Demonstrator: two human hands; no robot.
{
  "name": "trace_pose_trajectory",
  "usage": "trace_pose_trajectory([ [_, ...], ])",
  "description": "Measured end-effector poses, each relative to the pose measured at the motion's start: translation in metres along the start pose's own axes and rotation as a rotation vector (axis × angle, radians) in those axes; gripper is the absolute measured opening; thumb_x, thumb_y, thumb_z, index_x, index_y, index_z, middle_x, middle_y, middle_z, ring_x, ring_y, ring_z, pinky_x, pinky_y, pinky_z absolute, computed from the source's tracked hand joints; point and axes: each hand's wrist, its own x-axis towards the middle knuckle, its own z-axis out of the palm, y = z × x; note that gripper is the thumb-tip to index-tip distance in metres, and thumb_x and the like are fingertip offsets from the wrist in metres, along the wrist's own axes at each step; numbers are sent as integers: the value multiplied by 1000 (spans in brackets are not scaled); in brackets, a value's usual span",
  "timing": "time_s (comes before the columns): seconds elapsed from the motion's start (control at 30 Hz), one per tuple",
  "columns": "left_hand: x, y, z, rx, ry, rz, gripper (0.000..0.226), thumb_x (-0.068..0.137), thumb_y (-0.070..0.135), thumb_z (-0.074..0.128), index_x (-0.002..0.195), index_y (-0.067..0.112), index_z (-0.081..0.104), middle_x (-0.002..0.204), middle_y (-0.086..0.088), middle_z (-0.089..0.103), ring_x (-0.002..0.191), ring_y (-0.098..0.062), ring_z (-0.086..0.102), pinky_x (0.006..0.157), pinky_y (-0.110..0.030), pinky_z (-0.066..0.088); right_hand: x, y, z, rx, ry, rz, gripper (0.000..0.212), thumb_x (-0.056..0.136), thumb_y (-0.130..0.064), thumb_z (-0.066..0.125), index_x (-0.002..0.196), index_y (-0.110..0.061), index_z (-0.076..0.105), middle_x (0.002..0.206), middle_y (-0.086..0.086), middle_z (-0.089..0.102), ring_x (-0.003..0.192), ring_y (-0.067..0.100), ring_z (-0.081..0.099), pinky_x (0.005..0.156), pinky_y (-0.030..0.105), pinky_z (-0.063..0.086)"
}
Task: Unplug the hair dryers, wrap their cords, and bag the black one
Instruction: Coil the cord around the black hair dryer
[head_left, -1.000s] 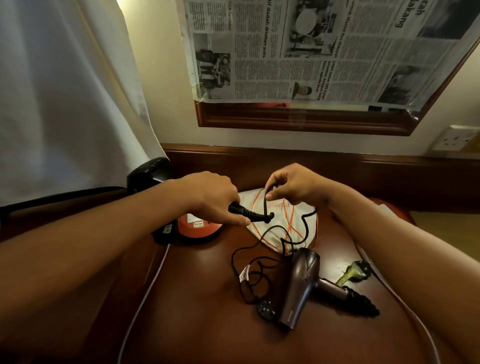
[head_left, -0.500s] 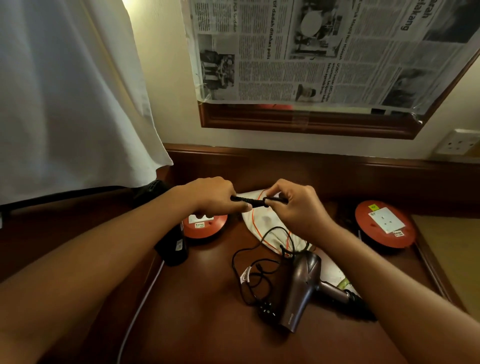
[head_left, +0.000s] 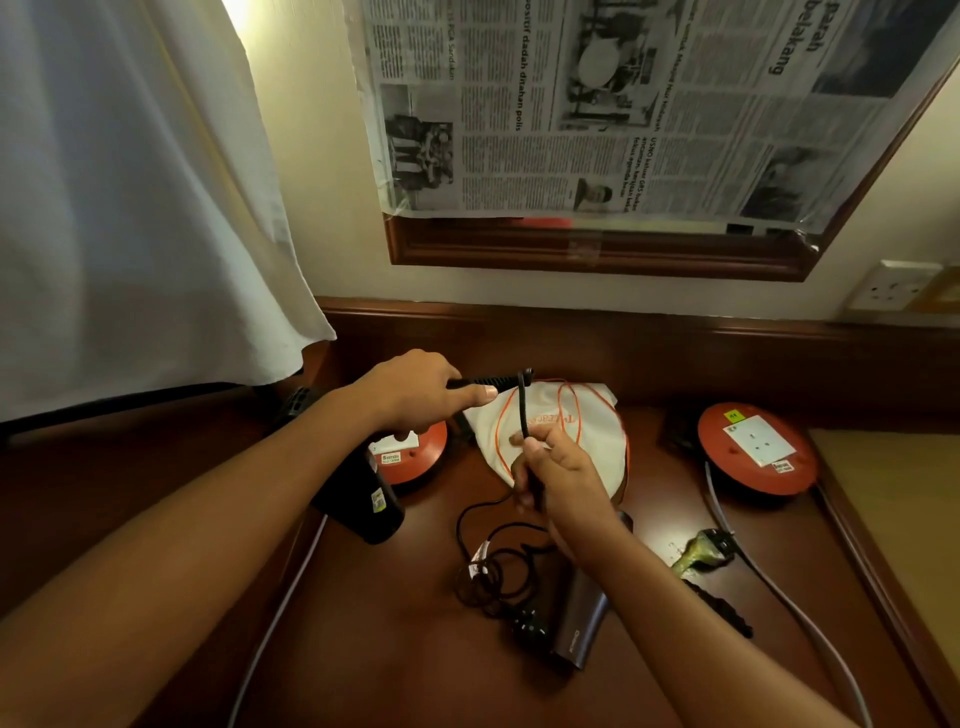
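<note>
- Black plastic hair dryer hangs under the left hand, its barrel pointing down toward the dark brown wooden worktop; the left fingers are curled tight round its handle, whose ribbed black strain relief sticks out past the thumb.
- Thin black cord bends sharply at the tip of that strain relief and runs down into the right hand, whose fingers are closed in a pinch on it.
- Below the right fingers the cord falls to a loose tangle on the worktop, ending at a black plug.
- Just beside that plug, under the right wrist, lies a second hair dryer of metallic grey-brown, partly hidden by the forearm.
- Behind both sets of fingers a white cloth drawstring bag with an orange cord lies flat.
- A round orange socket reel sits under the left fingers; another like it stands well to the right of the right fingers, with a grey cable leading away.
- A small green object lies near that cable; I cannot tell what it is.
</note>
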Motion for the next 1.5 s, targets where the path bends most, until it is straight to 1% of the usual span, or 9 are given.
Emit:
trace_pose_trajectory([
  [0.1,-4,1,-2,-9,-18,12,55,86,69,44,89,17,63,65,-10,65,54,-22,66,56,-31,54,2,3,-5,38,-42,70,30,102,-18,37,83,-6,57,56,6,49,48,17,41,46,22,35],
  [0.5,-14,5,-17,-68,-33,165,59,77,77,41,70,23,61,62,-8,64,58,-28,64,54,-30,47,13,-11,-26,49,-269,263,47,86,-56,47,67,-13,53,53,3,34,41,12,25,40,19,21],
  [0.73,-24,15,-25,-42,-106,209,59,76,74,40,72,19,61,57,-5,62,53,-22,61,55,-29,47,27,-10,-37,279,-313,263,26,89,-30,47,78,-9,56,59,0,31,44,6,20,38,16,17],
  [0.83,-28,22,-25,38,-112,229,68,77,72,38,84,10,67,70,-12,64,58,-14,56,57,-26,42,38,-17,-45,289,-280,250,17,87,-22,51,81,-7,58,60,0,28,45,5,23,37,15,18],
  [0.93,-31,26,-27,81,-152,220,55,87,64,44,96,15,68,81,-12,67,64,-14,57,56,-24,41,48,-29,-54,254,-293,244,8,82,-14,55,82,-7,59,60,-1,35,47,5,27,40,16,21],
  [1.1,-32,26,-24,210,-201,242,54,87,66,44,95,19,68,67,0,60,55,-8,53,51,-20,37,62,-58,-61,17,-366,217,5,76,-11,64,73,-11,68,68,6,52,57,13,38,43,18,37],
  [1.3,-27,27,-18,454,-236,241,66,86,72,39,105,16,69,72,-1,60,59,-12,50,53,-25,37,63,-100,-53,-505,-438,32,10,83,2,66,91,6,67,50,-8,57,38,2,43,39,13,32],
  [1.4,-23,27,-14,461,-234,212,58,85,73,41,82,20,64,66,0,56,56,-13,49,51,-27,37,60,-111,-45,-782,-408,-182,6,81,-5,71,86,-7,73,70,-7,67,59,2,62,56,12,46],
  [1.5,-18,23,-10,399,-225,154,56,85,71,45,70,19,59,62,0,55,53,-14,49,49,-27,37,56,-109,-41,-926,-329,-305,7,81,-10,73,83,-17,74,79,-9,65,72,1,62,64,12,46],
])
